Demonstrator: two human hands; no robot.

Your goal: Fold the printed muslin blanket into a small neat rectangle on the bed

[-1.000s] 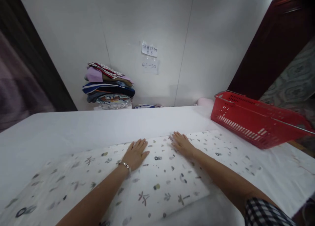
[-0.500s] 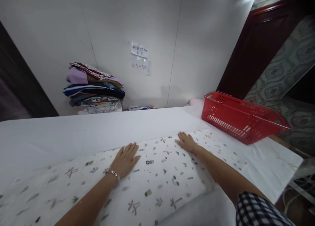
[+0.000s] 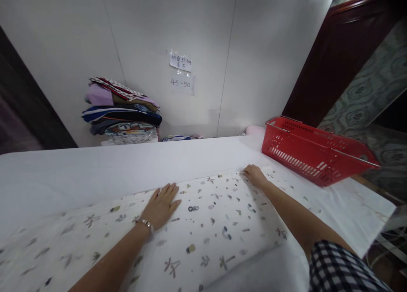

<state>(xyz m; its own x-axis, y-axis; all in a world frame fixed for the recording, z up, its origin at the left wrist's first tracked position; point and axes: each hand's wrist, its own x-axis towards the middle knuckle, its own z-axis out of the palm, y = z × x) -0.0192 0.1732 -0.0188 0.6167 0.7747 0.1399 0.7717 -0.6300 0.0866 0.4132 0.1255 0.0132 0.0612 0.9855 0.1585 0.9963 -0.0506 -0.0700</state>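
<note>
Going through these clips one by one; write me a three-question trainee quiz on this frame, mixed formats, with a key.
1. Multiple choice: what does the left hand lie flat on?
A) the stack of folded textiles
B) the white cloth with small printed motifs
C) the dark red door

2. True or false: the right hand is nearer than the left hand to the red plastic basket.

3. Fill in: the lower paper sign on the wall reads ___.

Key: 1. B; 2. true; 3. 45-50
</note>
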